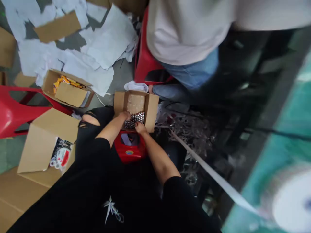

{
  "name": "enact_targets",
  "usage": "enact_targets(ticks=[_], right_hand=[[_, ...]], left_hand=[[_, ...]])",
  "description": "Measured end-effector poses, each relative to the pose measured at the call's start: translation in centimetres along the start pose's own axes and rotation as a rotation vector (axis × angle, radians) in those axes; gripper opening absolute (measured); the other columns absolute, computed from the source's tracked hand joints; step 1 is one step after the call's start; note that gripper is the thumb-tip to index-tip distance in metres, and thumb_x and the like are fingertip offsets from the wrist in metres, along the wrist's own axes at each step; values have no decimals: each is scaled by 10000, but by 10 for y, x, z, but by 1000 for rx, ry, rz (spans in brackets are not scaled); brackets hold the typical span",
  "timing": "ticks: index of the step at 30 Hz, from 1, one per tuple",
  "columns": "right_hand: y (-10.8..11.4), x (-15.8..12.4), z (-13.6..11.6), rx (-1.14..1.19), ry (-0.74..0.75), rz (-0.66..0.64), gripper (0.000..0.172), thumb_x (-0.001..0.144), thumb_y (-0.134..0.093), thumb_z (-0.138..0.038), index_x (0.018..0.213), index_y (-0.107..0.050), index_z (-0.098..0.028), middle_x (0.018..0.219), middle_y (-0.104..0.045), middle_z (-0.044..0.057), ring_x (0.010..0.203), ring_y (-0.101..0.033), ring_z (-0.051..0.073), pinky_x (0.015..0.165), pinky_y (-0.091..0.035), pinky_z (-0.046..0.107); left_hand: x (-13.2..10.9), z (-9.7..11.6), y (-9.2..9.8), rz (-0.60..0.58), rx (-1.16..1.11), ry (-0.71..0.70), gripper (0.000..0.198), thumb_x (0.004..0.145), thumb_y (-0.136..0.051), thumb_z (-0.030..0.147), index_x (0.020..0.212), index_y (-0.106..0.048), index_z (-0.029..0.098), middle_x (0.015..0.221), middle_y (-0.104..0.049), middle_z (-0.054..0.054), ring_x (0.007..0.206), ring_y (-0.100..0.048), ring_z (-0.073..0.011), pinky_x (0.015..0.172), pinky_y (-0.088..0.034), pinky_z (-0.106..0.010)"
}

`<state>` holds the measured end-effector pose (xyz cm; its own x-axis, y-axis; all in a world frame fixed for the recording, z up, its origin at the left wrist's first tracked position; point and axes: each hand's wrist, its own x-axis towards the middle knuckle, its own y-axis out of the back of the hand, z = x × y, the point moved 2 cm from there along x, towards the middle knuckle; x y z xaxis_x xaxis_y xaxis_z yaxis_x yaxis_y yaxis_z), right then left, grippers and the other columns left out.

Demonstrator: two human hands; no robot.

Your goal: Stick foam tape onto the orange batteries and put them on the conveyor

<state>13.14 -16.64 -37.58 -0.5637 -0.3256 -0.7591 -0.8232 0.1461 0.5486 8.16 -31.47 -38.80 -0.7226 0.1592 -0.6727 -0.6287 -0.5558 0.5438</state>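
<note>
A small open cardboard box (152, 113) stands in front of me, its flaps spread to the sides. Inside its near half is a tightly packed block of small shiny round-ended pieces (136, 119), dark and silvery; their exact kind is too small to make out. My left hand (125, 115) reaches in and grips the block at its left side. My right hand (140, 127) holds its near right edge, the thumb laid on top. Most fingers of both hands are hidden by the box and the pieces. Under the box is a red plastic stool (131, 152).
Left are a box with orange packets (46, 82) and a larger carton with rolls (36, 149). White sheets (107, 38) litter the floor. A person (187, 35) sits close ahead on a red stool. A pale strap (209, 168) runs right to a blurred white roll (291, 197).
</note>
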Motion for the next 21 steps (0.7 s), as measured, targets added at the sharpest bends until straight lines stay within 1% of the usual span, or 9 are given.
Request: enact_targets(ticks=[2,5,7,8,10,13,15,18,21], right_hand=[[-20,46,22,-49,-27,-37,463,1105,-364,-176,1412,-699,-89,1399,-756,215,1239,-677,270,1087,-511,372],[-54,114,54,-96,-23,-50,531,1120,-344,-198,1573,-578,-49,1673,-551,270,1537,-463,324,1272,-354,456],[-79,153,72,-106,-8,-54,557,1147,-302,-256,1602,-547,-47,1709,-505,274,1598,-371,343,1318,-257,504],[-92,169,79,-105,-11,-52,567,1159,-269,-283,1583,-563,-48,1682,-533,275,1587,-375,349,1321,-232,520],[-112,190,92,-96,-39,-29,594,1171,-208,-322,1489,-644,-72,1562,-640,261,1509,-443,354,1302,-228,533],[-125,203,103,-82,-89,45,616,1172,-184,-358,1324,-742,-147,1384,-746,218,1354,-546,343,1238,-274,519],[-124,213,103,-79,-115,92,602,1168,-194,-364,1284,-756,-181,1319,-776,199,1282,-584,328,1194,-301,503],[-117,236,102,-80,-171,170,581,1171,-205,-374,1270,-743,-178,1213,-804,189,1230,-611,324,1143,-317,498],[-113,257,102,-95,-182,232,528,1178,-246,-375,1272,-727,-176,1153,-810,175,1222,-635,326,1099,-330,496]], left_hand=[[26,-33,-44,-26,-16,79,392,1068,-724,433,1365,-703,179,1401,-707,-125,1254,-703,-279,1103,-606,-533],[64,-73,-110,-26,-43,111,377,1120,-576,360,1398,-712,145,1522,-671,-183,1471,-576,-335,1290,-428,-566],[87,-94,-148,-29,-58,89,436,1125,-476,324,1434,-712,125,1591,-634,-205,1573,-465,-352,1354,-312,-545],[96,-102,-164,-33,-60,78,465,1126,-434,325,1436,-719,127,1594,-635,-206,1584,-441,-355,1364,-272,-545],[109,-113,-189,-50,-55,59,515,1130,-354,341,1390,-753,145,1529,-681,-205,1534,-470,-366,1357,-227,-571],[125,-121,-202,-74,-42,25,577,1136,-278,361,1298,-795,163,1402,-741,-215,1401,-543,-379,1305,-241,-606],[140,-124,-197,-52,5,5,592,1144,-262,376,1272,-803,174,1353,-761,-212,1341,-573,-376,1256,-283,-615],[173,-126,-185,-8,123,-4,619,1162,-237,383,1256,-805,156,1318,-778,-213,1289,-610,-372,1196,-331,-611],[202,-127,-179,-23,183,11,618,1177,-225,349,1230,-804,141,1289,-796,-195,1267,-625,-349,1182,-338,-597]])
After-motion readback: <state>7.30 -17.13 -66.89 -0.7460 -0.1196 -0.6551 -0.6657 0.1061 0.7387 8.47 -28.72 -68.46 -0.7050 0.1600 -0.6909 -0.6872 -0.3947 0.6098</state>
